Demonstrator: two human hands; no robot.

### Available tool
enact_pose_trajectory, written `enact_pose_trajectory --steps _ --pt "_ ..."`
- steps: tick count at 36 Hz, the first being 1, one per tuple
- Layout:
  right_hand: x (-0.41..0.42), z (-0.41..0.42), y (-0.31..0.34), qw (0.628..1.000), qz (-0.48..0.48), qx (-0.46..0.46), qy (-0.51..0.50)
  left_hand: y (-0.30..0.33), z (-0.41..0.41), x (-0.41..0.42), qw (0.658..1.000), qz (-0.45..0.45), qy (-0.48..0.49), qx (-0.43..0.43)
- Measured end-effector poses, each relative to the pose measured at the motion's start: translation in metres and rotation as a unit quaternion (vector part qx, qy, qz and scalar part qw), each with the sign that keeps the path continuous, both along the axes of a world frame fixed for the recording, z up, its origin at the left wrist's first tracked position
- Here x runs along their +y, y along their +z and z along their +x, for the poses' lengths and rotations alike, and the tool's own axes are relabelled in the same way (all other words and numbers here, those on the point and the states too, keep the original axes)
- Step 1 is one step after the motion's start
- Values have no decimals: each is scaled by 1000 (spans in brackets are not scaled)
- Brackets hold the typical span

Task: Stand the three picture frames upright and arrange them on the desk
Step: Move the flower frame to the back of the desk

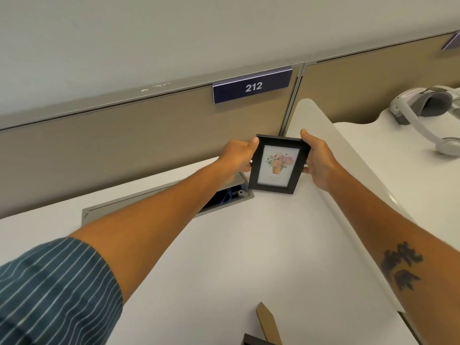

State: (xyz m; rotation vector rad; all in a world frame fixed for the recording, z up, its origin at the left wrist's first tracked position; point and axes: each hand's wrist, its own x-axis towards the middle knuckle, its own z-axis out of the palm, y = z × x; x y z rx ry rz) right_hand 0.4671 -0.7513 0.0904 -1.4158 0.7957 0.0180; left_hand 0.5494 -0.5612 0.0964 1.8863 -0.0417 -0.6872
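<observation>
A small black picture frame [278, 164] with a flower print stands upright at the far right corner of the white desk [224, 257], its bottom edge on the desktop. My left hand [237, 159] grips its left side and my right hand [317, 158] grips its right side, thumbs on the top edge. At the bottom edge of the view lies another frame [263, 329], face down, with its brown stand sticking up; only part of it shows. A third frame is not visible.
An open cable tray [224, 197] is set into the desk just left of the held frame. A tan partition with a "212" label [252, 87] runs behind. A white divider [348, 170] borders the desk on the right; a white headset [423, 113] lies beyond.
</observation>
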Motion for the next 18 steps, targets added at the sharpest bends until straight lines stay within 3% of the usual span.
enact_pose_trajectory --steps 18 --pt "-14 2 -7 999 -29 15 18 -13 1 -7 1000 -9 -17 1"
